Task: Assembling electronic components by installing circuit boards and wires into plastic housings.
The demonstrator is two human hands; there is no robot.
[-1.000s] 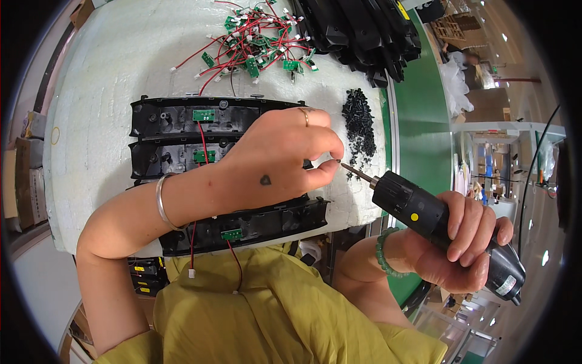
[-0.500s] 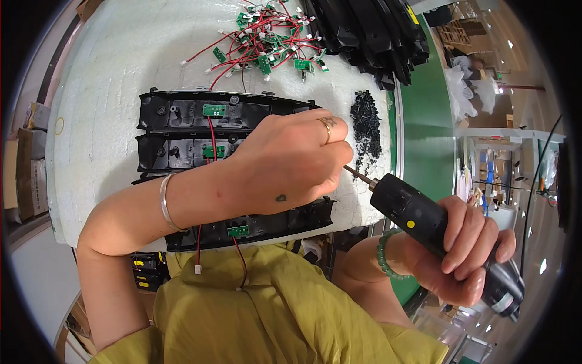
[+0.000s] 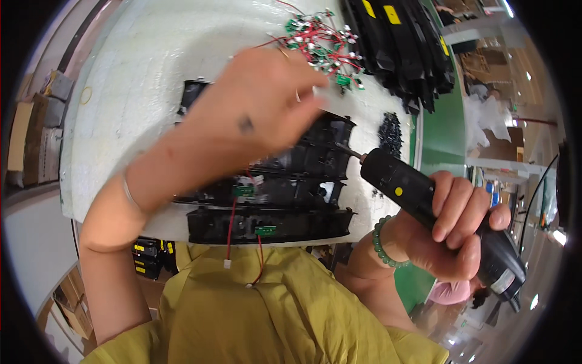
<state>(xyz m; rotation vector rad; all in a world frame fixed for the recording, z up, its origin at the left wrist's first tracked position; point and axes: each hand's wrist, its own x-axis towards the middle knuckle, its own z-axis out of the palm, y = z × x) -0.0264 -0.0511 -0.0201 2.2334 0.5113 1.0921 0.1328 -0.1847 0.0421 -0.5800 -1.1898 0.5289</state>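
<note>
My right hand (image 3: pixel 454 227) is wrapped round a black electric screwdriver (image 3: pixel 397 182). Its bit points left, over the right end of one of several long black plastic housings (image 3: pixel 218 227) lying in rows. My left hand (image 3: pixel 260 100) is raised above the farther housings, hiding part of them, and motion smears its fingers. A small green circuit board (image 3: pixel 265 231) sits in the nearest housing, its red wire hanging over the front edge. Another green circuit board (image 3: pixel 244 191) with a red wire lies in the row behind.
Beyond my left hand lies a heap of green circuit boards with red wires (image 3: pixel 321 45). Black housings (image 3: pixel 403 54) are stacked at the far right, with a pile of small black screws (image 3: pixel 390 134) nearer. Everything rests on a white padded surface (image 3: pixel 121 109) beside a green bench (image 3: pixel 442 124).
My left hand has left the screwdriver's tip and moved away from me and to the left. The screwdriver stays in my right hand. The whole view has shifted a little.
</note>
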